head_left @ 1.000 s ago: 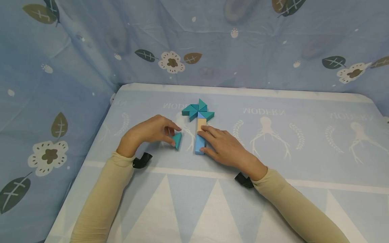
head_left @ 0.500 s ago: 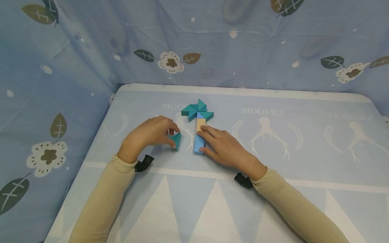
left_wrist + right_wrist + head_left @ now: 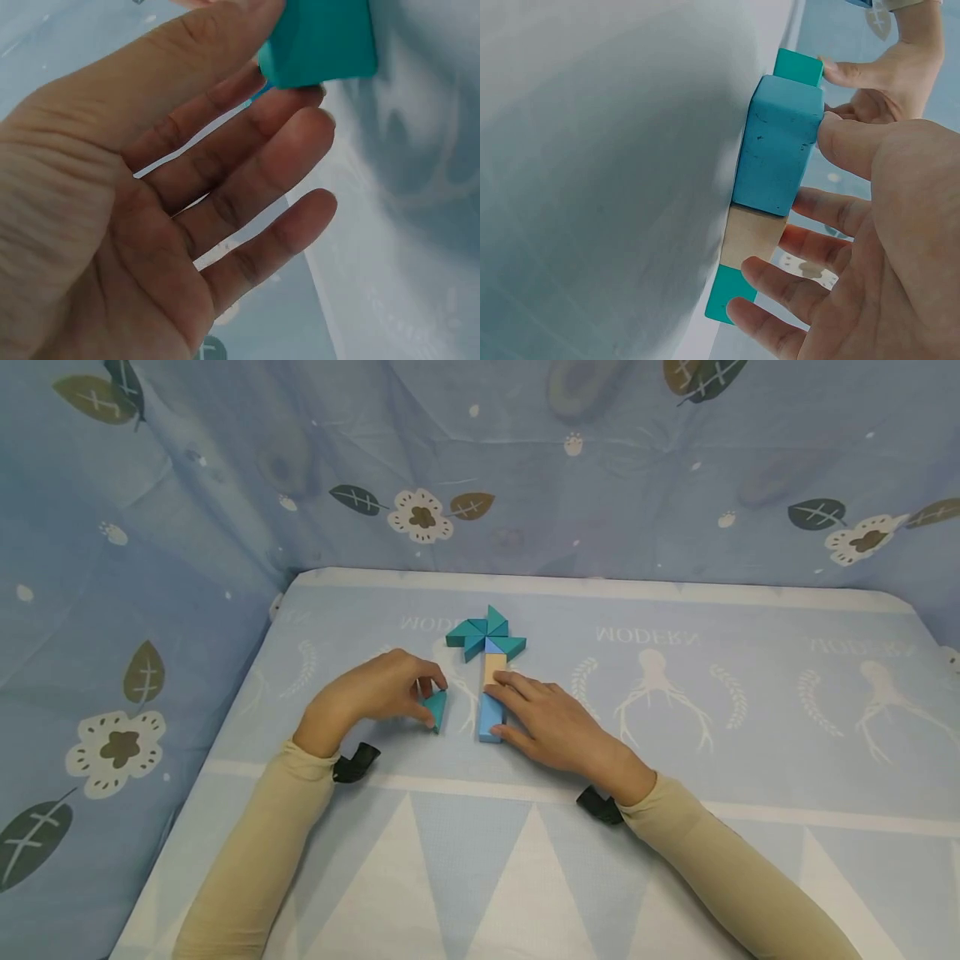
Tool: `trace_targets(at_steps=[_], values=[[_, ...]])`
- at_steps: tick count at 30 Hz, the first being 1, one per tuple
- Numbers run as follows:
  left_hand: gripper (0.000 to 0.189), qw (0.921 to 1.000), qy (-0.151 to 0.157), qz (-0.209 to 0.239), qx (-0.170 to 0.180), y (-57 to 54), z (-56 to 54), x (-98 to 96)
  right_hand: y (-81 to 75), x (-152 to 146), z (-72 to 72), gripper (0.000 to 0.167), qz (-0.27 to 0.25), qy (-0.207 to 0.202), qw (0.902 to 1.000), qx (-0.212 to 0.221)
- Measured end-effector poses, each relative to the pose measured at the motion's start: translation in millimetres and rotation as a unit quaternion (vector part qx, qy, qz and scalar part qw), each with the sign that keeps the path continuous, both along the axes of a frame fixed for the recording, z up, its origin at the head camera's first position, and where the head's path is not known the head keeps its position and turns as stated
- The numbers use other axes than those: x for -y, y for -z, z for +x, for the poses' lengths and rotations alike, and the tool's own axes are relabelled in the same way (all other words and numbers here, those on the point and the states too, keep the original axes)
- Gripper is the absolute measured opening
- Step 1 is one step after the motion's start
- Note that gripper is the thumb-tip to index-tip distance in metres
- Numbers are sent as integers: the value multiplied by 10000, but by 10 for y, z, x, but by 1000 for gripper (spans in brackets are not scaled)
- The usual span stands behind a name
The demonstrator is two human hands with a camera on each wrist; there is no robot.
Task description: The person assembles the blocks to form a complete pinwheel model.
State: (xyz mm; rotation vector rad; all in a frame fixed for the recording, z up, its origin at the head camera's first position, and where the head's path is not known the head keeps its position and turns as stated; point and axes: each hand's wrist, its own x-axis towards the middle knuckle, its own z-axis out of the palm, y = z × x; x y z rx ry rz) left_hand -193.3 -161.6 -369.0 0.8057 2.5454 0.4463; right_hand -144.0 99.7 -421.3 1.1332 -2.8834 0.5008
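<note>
My left hand (image 3: 375,685) pinches a teal triangular block (image 3: 438,705) between thumb and fingertips, low over the mat. Close up in the left wrist view, one flat face of this teal block (image 3: 322,41) shows at the thumb tip. My right hand (image 3: 558,724) rests its fairly straight fingers on the column of blocks: the thumb touches the blue block (image 3: 491,717), and fingers lie by its joint with the natural wood block (image 3: 494,665). Above the column, several teal triangular blocks form a pinwheel (image 3: 480,628), with a small blue triangle (image 3: 492,646) below its centre.
A pale blue patterned mat (image 3: 757,693) covers the table. Behind and to the left hangs a blue cloth (image 3: 600,485) printed with flowers and leaves. Black straps (image 3: 356,763) sit at both wrists.
My left hand has shifted very slightly, and its fingers have come nearer together around the teal triangular block. The right hand and the arranged blocks stay put.
</note>
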Motion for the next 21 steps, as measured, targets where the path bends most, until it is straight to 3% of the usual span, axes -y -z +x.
trace_targets(at_steps=[10, 21], values=[[38, 9977, -1, 597, 330, 53, -90, 122, -20, 1, 10, 56, -5, 22, 10000, 23], [42, 9928, 44, 1162, 298, 154, -139, 145, -31, 3, 14, 56, 6, -3, 10000, 41]])
